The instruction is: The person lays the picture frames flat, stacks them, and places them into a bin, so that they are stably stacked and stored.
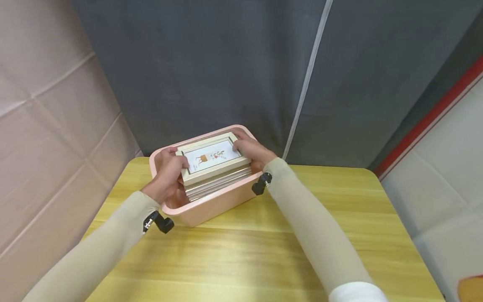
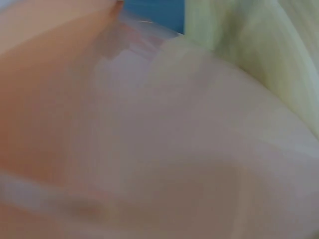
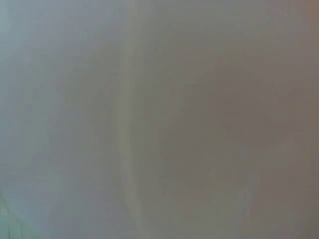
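In the head view, a cream picture frame with a deer-and-flowers print lies face up on top of other stacked frames inside a pink plastic bin. My left hand grips its left end, thumb over the front edge. At the opposite end my right hand holds it the same way, thumb on the face. The fingers beneath are partly hidden by the frame. Both wrist views are blurred and filled by close surfaces, so they show little of the hands.
The bin stands on a yellow wood-grain table, near its back edge. A dark grey curtain hangs right behind it. Pale sheeting lines the left side, and a white panel with a red strip is at the right.
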A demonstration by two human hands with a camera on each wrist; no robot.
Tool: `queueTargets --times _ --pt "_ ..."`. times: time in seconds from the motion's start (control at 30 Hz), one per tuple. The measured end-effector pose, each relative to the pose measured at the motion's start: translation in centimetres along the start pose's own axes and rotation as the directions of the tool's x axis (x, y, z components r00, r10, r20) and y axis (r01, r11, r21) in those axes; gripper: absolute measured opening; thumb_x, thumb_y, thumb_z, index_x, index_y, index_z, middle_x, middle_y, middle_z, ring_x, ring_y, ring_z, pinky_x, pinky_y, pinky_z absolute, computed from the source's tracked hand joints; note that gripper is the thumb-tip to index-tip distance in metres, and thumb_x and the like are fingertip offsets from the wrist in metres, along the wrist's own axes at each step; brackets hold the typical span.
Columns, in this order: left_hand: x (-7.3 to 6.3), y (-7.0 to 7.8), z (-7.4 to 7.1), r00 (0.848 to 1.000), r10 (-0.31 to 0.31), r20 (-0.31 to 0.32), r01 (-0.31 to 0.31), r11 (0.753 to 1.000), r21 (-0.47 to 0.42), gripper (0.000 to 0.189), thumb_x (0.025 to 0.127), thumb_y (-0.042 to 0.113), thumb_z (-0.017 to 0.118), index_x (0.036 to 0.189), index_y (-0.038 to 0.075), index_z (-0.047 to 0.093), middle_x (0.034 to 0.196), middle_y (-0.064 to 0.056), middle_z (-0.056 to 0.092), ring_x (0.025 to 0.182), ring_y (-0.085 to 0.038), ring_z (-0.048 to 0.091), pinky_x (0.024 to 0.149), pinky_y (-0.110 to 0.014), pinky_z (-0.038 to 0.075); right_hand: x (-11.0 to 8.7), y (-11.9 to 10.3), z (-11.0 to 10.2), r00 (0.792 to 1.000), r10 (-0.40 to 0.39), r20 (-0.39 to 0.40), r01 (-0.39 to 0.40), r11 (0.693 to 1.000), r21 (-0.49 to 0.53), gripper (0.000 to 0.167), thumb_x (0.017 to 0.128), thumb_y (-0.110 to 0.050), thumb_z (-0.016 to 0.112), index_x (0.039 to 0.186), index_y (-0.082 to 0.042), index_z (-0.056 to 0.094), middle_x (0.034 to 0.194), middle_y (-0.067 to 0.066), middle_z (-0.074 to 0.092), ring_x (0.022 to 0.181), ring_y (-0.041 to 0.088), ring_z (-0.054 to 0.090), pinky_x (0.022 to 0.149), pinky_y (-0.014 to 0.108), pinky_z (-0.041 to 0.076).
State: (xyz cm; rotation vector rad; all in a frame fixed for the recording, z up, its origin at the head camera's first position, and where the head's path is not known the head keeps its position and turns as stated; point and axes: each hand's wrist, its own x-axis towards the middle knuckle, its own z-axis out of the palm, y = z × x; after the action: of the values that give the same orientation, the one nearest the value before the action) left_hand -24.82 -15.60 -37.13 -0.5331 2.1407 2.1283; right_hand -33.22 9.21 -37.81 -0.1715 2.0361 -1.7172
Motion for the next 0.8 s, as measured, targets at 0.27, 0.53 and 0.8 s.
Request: queueTargets --times 0.27,0.53,0.8 --pt "0.43 -0.23 0.08 0.997 -0.07 0.007 0.068 0.985 0.156 0.087 0.08 0.0 0.055 0.155 0.015 0.013 0.15 -0.026 0.037 0.112 -0.033 0.061 0.068 -0.033 0.063 0.24 -0.01 0.53 0.995 0.085 0.043 -0.079 0.99 -0.114 0.082 0.099 -0.013 0.051 0.169 -0.036 0.017 0.166 0.003 0.026 0.141 0.031 0.039 0.118 0.048 0.036" --pt "0.77 -0.52 0.51 0.989 -0.119 0.083 0.103 0.978 0.179 0.101 0.09 0.014 0.067 0.161 0.023 -0.006 0.158 -0.022 0.031 0.129 -0.031 0.056 0.101 -0.037 0.057 0.97 -0.09 0.26 0.994 0.097 0.049 -0.096 0.995 -0.026 0.085 0.103 -0.025 0.061 0.171 -0.035 0.01 0.178 -0.004 0.01 0.163 0.028 0.017 0.134 0.052 0.018" --pt "0.81 -0.67 0.74 0.99 -0.085 0.117 0.063 0.983 0.173 0.101 0.097 0.023 0.065 0.167 0.025 -0.007 0.17 -0.016 0.014 0.144 -0.033 0.048 0.122 -0.047 0.042 0.94 0.28 -0.02 0.997 0.074 0.038 -0.076 0.995 0.059 0.082 0.106 -0.025 0.059 0.171 -0.031 0.01 0.179 -0.002 0.006 0.167 0.029 0.004 0.136 0.052 0.01"
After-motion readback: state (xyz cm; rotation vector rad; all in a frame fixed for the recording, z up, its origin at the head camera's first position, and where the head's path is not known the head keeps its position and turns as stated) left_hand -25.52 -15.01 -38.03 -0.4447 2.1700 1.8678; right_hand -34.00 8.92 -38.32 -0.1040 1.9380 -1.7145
